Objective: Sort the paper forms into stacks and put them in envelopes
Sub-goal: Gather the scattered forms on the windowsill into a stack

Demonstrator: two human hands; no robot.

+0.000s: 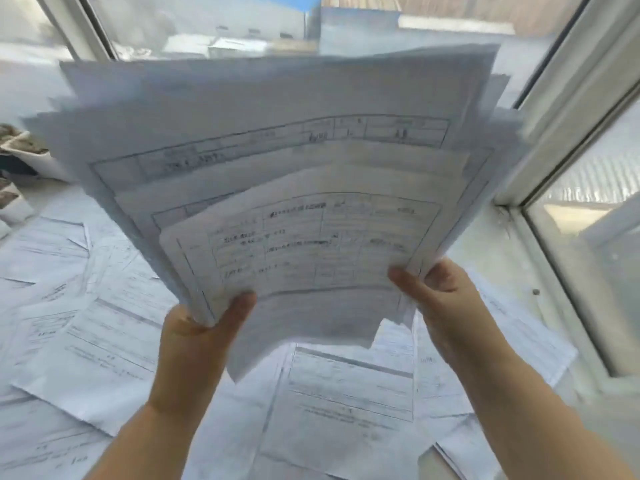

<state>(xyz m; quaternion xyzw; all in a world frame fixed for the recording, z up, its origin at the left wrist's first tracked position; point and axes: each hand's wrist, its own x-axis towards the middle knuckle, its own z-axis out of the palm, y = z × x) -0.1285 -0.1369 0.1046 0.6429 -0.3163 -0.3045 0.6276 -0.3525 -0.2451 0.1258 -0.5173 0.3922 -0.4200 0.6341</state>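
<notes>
White window frames (pixel 540 140) stand behind a pale sill (pixel 485 244) strewn with loose printed white paper forms (pixel 349 386). Above them, 2 hands hold up a fanned sheaf of white ruled forms (pixel 277 174): the left hand (pixel 197 344) pinches its lower left corner, and the right hand (pixel 440 296) grips its lower right edge.

Fanned sheaf of forms (pixel 277 188) gripped between left hand (pixel 197 337) and right hand (pixel 440 299)

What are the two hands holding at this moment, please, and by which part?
Both hold one fanned bundle of paper forms by its lower edge: the left hand at the lower left corner, the right hand at the lower right.
</notes>
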